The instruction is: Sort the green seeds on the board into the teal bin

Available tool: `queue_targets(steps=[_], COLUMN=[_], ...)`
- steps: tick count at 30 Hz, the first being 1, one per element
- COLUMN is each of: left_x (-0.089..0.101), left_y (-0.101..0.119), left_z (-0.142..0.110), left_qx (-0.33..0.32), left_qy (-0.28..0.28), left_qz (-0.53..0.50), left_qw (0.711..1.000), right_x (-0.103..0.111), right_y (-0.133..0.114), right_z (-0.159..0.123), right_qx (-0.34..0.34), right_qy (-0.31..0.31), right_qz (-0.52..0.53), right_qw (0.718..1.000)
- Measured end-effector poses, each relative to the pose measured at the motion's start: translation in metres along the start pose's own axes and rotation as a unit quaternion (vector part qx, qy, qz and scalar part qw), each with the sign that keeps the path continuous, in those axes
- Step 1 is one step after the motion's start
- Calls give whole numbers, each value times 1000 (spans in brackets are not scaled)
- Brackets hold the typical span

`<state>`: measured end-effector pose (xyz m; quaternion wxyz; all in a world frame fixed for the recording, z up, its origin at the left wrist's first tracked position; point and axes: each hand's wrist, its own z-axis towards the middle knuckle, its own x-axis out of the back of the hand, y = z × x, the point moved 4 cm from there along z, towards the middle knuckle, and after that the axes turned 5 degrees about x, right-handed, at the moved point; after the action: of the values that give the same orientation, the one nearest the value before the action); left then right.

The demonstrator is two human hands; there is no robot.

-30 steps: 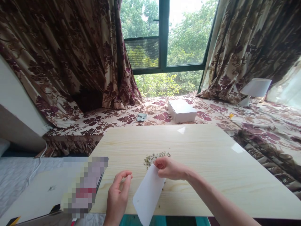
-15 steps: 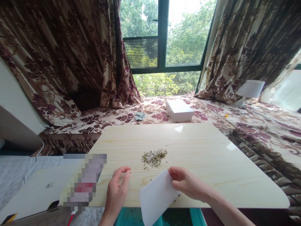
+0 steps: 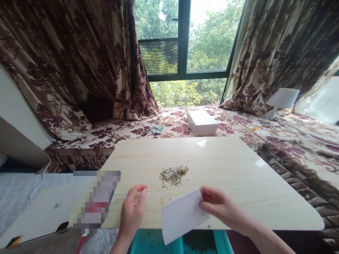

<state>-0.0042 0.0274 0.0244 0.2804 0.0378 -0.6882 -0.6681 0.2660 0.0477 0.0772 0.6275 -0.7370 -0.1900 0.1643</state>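
My right hand (image 3: 218,204) pinches the upper right corner of a white sheet of paper (image 3: 182,215), with the thumb on the near side. The sheet hangs tilted across the table's front edge, its lower end over a teal bin (image 3: 159,243). To the left of the sheet, my left hand (image 3: 134,206) hovers over the table with the index finger curled and its tip close to the thumb tip; nothing shows between them. Beyond both hands lies a small pile of greenish seeds mixed with white grains (image 3: 173,175). A few loose seeds lie nearer the front edge.
The wood-grain table (image 3: 238,176) has rounded corners. Below its front edge, the bin has two parts, the right one holding dark bits. A white box (image 3: 202,123), a grey-green cloth (image 3: 158,129) and a lamp (image 3: 283,98) stand on the window ledge. A laptop-like panel (image 3: 47,211) is at left.
My right hand has moved right and toward me, carrying the paper off the seed pile and swinging it flatter. The pile is now uncovered. My left hand has hardly moved.
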Motion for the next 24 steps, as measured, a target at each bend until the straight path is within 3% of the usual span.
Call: queue_targets(steps=[3, 7, 15, 19, 24], left_x=[0, 1, 2, 12, 34], left_y=[0, 2, 3, -2, -10], left_z=[-1, -2, -1, 0, 3], left_qx=[8, 12, 4, 14, 36], left_qy=[-3, 2, 7, 80, 184], left_qz=[2, -6, -12, -76, -129], left_qw=[1000, 1000, 1000, 994, 974], right_x=[24, 42, 37, 37, 12], right_y=[-1, 10, 16, 1, -22], right_z=[3, -2, -27, -18, 31], right_qx=[26, 4, -44, -15, 52], right_qy=[46, 74, 60, 90, 111], right_qz=[3, -14, -44, -37, -16], right_qw=[999, 997, 996, 995, 992])
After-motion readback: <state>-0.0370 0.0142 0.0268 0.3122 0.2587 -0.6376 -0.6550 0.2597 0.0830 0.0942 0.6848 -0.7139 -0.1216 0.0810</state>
